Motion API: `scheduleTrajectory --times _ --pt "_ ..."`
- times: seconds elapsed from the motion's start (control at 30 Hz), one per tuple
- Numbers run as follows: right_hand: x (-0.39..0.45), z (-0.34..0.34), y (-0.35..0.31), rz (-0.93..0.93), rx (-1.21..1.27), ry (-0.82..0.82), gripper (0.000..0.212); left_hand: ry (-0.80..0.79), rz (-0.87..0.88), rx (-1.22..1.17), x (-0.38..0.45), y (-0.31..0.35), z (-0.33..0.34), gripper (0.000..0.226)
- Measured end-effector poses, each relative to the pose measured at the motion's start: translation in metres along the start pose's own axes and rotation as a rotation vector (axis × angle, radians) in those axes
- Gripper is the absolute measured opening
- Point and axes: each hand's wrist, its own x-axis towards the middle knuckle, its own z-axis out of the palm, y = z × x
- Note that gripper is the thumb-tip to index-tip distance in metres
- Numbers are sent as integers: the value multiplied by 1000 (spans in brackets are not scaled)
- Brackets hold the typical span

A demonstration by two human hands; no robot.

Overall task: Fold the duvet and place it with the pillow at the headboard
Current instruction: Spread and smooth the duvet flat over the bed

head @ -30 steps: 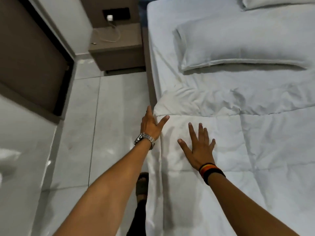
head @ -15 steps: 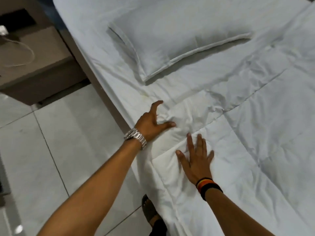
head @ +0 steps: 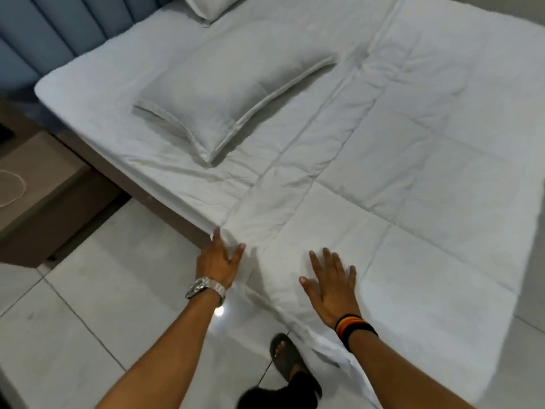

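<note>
A white quilted duvet (head: 413, 172) lies spread flat over the bed, and its near edge hangs over the bed's side. A white pillow (head: 230, 93) lies askew on the sheet, left of the duvet's top edge. The blue padded headboard (head: 44, 33) stands at the upper left. My left hand (head: 219, 261), with a metal watch on the wrist, rests at the duvet's near corner on the bed's edge, fingers spread. My right hand (head: 330, 287) presses flat on the duvet a little to the right, fingers apart.
A second pillow (head: 206, 7) lies against the headboard at the top. A brown nightstand (head: 29, 187) with a white cable stands left of the bed. Pale floor tiles (head: 88, 320) run along the bed's side, with my sandalled foot (head: 289, 358) on them.
The view has pulled back and swung, so more of the bed and the headboard show. My left hand has let its fingers spread at the duvet's corner. My right hand stays flat.
</note>
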Motion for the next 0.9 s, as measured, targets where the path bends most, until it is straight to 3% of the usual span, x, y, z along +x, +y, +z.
scheduleTrajectory --times 0.17,0.23,0.33,0.43,0.53,0.73,0.83,0.9 --pt "-23 -9 35 297 162 199 69 26 284 7 -7 71 29 81" --pt "-57 -9 68 551 241 291 72 -98 427 23 -18 105 59 80" --pt "-92 -3 126 945 426 417 92 -230 689 57 -28 158 120 82" --pt "-108 -1 162 1146 582 401 121 -318 820 144 -38 181 165 84" --pt "-117 7 182 1182 679 498 138 -324 887 213 -54 185 193 84" --pt "-159 -4 184 1008 642 677 79 -397 858 259 -84 180 195 83" --pt "-194 -3 188 1089 685 554 81 -475 893 236 -102 173 179 83" --pt "-191 -10 190 1089 684 510 95 -472 857 194 -102 165 164 84"
